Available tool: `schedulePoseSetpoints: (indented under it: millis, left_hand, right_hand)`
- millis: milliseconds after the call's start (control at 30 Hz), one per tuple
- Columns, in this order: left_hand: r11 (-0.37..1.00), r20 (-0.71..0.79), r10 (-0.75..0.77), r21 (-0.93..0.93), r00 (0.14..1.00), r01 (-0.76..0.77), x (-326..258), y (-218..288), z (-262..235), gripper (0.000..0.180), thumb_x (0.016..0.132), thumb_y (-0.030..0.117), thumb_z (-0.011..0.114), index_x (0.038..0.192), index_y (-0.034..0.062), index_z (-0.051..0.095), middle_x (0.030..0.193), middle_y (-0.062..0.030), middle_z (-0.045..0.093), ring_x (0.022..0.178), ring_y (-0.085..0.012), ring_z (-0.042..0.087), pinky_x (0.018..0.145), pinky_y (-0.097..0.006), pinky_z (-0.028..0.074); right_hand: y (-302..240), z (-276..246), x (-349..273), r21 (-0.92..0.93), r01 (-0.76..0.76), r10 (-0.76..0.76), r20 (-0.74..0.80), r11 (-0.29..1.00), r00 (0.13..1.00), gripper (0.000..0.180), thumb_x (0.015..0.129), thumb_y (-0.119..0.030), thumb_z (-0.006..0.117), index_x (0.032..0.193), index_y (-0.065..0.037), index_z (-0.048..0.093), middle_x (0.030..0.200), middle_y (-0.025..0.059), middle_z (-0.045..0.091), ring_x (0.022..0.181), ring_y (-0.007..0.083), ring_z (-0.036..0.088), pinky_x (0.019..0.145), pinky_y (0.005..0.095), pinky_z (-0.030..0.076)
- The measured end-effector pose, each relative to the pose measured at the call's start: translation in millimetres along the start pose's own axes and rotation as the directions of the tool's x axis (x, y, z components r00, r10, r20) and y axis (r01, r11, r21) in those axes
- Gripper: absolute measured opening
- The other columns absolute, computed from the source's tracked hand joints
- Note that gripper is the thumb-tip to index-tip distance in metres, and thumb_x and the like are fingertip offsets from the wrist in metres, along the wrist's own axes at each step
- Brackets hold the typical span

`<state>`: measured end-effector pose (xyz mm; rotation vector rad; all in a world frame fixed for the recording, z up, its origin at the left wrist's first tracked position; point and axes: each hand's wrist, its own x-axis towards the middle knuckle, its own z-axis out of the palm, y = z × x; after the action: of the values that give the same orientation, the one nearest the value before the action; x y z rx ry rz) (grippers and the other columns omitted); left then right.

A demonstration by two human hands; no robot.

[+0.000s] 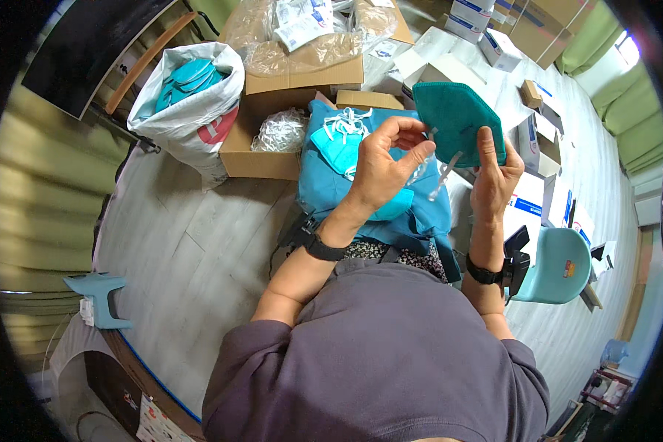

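Note:
A teal face mask (453, 114), flat and folded, is held up in front of me. My right hand (496, 180) grips its lower right edge, thumb on the near face and fingers behind. At the mask's left edge, my left hand (390, 158) is closed in a pinch around a thin whitish strap. A loose translucent strap (447, 173) hangs below the mask between my hands. Across my lap is a blue cloth (320, 188), bearing teal masks (337, 151) with white ear loops (346, 124) heaped on top.
A white sack (188, 121) of teal masks stands at left. Beside it, a cardboard box (261, 162) holds a bundle of clear straps (281, 131). Behind is a plastic-lined carton (302, 70). White boxes (527, 195) and a light-blue stool (556, 269) are at right.

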<state>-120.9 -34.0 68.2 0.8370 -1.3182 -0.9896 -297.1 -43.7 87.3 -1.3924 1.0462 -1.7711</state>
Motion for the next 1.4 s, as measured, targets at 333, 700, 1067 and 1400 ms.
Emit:
schedulePoseSetpoints:
  millis: [333, 700, 1067, 1400]
  left_hand:
    - [0.995, 0.234, -0.098, 0.036, 0.967, 0.092, -12, -11, 11, 0.022, 0.084, 0.015, 0.077, 0.095, 0.0026, 0.062, 0.087, -0.0014, 0.063, 0.081, -0.0105, 0.060, 0.077, -0.026, 0.049]
    - [0.909, 0.391, -0.001, -0.383, 0.920, 0.164, -21, 11, -26, 0.021, 0.101, 0.021, 0.055, 0.092, 0.0034, 0.062, 0.086, -0.0032, 0.064, 0.077, -0.0163, 0.060, 0.079, -0.029, 0.050]
    - [0.700, 0.290, -0.264, -0.598, 0.920, 0.390, -5, 33, -37, 0.031, 0.100, 0.030, 0.052, 0.086, 0.0044, 0.064, 0.081, -0.0084, 0.066, 0.071, -0.0198, 0.061, 0.074, -0.034, 0.053]
    - [0.649, 0.476, -0.527, -0.310, 0.704, 0.695, -16, -54, -9, 0.029, 0.100, 0.025, 0.051, 0.090, 0.0020, 0.066, 0.078, -0.0068, 0.068, 0.064, -0.0112, 0.063, 0.056, -0.023, 0.047]
  right_hand:
    - [-3, 7, 1, 0.064, -0.061, 0.060, 0.019, 0.996, 0.998, 0.023, 0.094, -0.024, 0.069, 0.099, -0.002, 0.073, 0.067, -0.0065, 0.055, 0.055, 0.0013, 0.041, 0.047, 0.0203, 0.027]
    - [12, -9, 11, 0.124, -0.259, 0.272, -0.107, 0.958, 0.956, 0.023, 0.094, -0.024, 0.069, 0.093, -0.001, 0.069, 0.072, -0.0027, 0.061, 0.057, 0.0031, 0.050, 0.048, 0.0200, 0.037]
    - [112, -24, -9, -0.159, -0.398, 0.376, -0.151, 0.903, 0.914, 0.028, 0.091, -0.025, 0.070, 0.086, 0.002, 0.068, 0.063, -0.0014, 0.058, 0.059, 0.0112, 0.055, 0.054, 0.0250, 0.041]
    - [51, -4, -23, -0.093, -0.345, 0.351, 0.416, 0.934, 0.839, 0.031, 0.099, -0.019, 0.057, 0.128, -0.005, 0.059, 0.105, 0.0035, 0.068, 0.060, 0.0038, 0.054, 0.052, 0.0206, 0.043]
